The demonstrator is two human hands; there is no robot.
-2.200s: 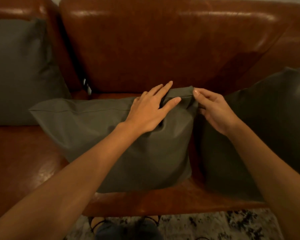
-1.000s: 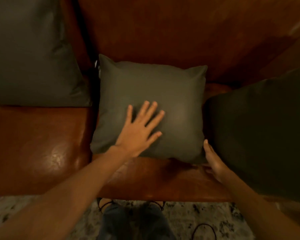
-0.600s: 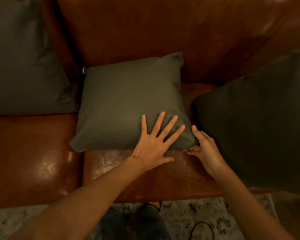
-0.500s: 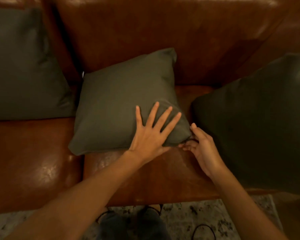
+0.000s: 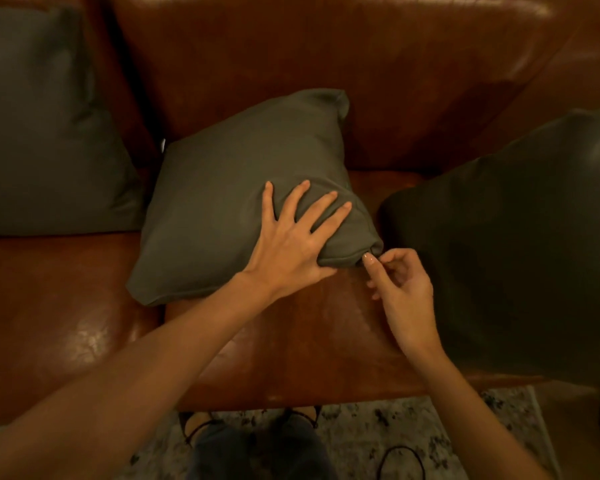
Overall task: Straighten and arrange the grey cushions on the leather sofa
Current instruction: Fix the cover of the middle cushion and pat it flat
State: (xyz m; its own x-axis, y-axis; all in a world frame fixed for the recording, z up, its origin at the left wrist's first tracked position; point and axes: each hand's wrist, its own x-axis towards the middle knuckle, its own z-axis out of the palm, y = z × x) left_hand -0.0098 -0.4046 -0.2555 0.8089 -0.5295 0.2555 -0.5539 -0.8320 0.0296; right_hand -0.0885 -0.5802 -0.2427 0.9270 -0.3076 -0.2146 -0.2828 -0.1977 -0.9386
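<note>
A small grey cushion [image 5: 222, 202] leans tilted against the backrest of the brown leather sofa [image 5: 326, 64], its top right corner highest. My left hand [image 5: 297, 239] lies flat on its lower right part, fingers spread, pressing the fabric down. My right hand [image 5: 400, 284] pinches the cushion's lower right corner between thumb and forefinger. A larger grey cushion [image 5: 39, 133] stands at the far left. Another large, darker cushion [image 5: 520, 237] leans at the right, apart from my right hand.
The sofa seat [image 5: 49, 323] is bare in front of the left cushion and under my arms. A patterned rug [image 5: 361, 441] lies on the floor below the seat edge, with a thin black cable loop [image 5: 400, 462] on it. My feet show at the bottom.
The middle cushion has tilted more, its right side lifted. My left hand slid up onto its lower right part. My right hand closed its fingers on the lower right corner.
</note>
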